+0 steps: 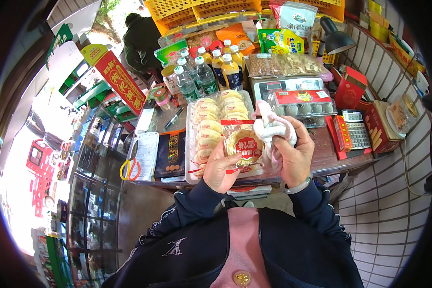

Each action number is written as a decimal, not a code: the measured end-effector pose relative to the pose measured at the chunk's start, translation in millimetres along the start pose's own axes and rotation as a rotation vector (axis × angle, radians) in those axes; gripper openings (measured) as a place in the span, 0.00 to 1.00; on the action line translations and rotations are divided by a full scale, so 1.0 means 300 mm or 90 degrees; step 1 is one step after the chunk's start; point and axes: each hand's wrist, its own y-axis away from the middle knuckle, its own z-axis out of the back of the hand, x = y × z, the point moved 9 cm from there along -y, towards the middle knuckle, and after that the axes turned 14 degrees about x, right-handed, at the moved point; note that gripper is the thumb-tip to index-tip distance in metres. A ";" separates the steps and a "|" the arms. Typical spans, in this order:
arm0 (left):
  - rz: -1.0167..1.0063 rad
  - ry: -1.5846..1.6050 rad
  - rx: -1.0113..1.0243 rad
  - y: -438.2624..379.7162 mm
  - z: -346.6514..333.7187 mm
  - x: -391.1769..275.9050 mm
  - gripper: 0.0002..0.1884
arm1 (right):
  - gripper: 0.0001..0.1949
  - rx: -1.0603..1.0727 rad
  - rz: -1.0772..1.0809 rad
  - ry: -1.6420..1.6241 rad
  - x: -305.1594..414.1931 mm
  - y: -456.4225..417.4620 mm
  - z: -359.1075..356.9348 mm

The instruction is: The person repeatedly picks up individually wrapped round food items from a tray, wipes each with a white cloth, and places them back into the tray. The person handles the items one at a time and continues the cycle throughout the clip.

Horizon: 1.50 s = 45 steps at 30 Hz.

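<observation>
Between the fingers of my left hand (219,167) is a wrapped pastry (243,145) in clear plastic with red printed ends. My right hand (297,154) grips a bunched white and pink cloth (273,129), which meets the packet's upper right side. Under and behind the packet lies a clear plastic tray (190,144) holding rows of round, flat packaged pastries (207,124). The packet and my left hand cover the tray's near right part.
Water bottles (187,84), amber drink bottles (230,72) and an egg carton (302,102) stand behind. Scissors (129,169) lie left; a calculator (356,129) sits right. A desk lamp (336,39) leans over the far right. A person (138,43) in dark clothing is beyond the table.
</observation>
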 end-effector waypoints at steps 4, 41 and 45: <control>0.015 -0.084 -0.006 0.023 0.001 0.020 0.39 | 0.22 0.143 0.185 0.407 0.117 -0.010 -0.138; -0.030 0.074 -0.122 0.023 0.075 -0.061 0.25 | 0.23 0.128 0.232 0.479 0.113 0.084 -0.100; -0.031 0.099 -0.094 0.015 0.030 -0.050 0.26 | 0.25 0.135 0.259 0.523 0.113 0.078 -0.105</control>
